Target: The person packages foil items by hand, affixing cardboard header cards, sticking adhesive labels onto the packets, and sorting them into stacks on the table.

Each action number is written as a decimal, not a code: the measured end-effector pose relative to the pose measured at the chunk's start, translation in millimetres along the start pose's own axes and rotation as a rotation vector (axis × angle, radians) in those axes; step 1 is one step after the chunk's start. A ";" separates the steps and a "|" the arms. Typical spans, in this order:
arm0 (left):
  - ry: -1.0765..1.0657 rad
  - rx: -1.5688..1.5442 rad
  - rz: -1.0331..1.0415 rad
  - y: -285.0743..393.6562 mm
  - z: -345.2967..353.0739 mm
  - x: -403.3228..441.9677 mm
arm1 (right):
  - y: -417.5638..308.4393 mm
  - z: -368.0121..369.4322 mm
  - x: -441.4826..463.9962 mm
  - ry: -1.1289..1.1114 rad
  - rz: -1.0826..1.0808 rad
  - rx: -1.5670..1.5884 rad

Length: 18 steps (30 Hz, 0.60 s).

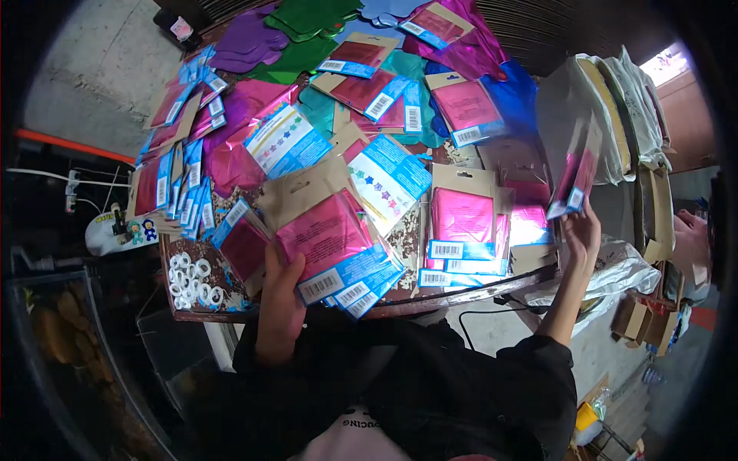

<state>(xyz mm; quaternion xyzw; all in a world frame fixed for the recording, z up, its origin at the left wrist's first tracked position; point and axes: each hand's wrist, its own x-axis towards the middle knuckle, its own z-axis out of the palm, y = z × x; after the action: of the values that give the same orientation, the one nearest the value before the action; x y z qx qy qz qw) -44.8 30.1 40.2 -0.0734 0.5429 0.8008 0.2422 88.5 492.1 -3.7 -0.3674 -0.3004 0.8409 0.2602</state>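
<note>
My left hand (283, 296) is closed around a fanned stack of flat packets (323, 238) at the table's front edge. Each packet has a brown card top with a hang slot, shiny pink foil under clear film, and a blue barcode strip. On the right, my right hand (582, 230) grips the lower end of a similar packet (575, 173), raised and turned nearly edge-on, slightly blurred. Between the hands, another pile of pink packets (463, 219) lies on the table. Beside my left hand rests one more tilted packet (242, 238).
White rings (192, 280) sit at the table's left corner, below a heaped row of packets (181, 146). Purple foil sheets (246, 42) and green foil sheets (307, 19) cover the far side. Large wrapped bundles (607, 115) stand at right. The table (400, 288) has a worn surface.
</note>
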 end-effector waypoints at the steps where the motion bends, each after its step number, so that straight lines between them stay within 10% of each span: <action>1: 0.002 -0.002 -0.002 -0.5 2.9 0.1 | 3.6 -1.3 -6.2 0.001 0.001 -0.004; 13: 0.032 0.249 0.011 -17.8 44.9 3.2 | 91.5 54.2 -100.4 -0.116 0.236 -0.118; 18: -0.118 0.514 0.071 -45.2 40.4 -5.8 | 144.3 112.0 -146.3 -0.384 0.075 -0.692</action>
<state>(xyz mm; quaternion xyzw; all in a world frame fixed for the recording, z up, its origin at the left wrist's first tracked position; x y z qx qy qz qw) -12.7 78.2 20.9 0.0565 0.7155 0.6476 0.2559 57.5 261.9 24.9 -0.2801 -0.5956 0.7523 0.0293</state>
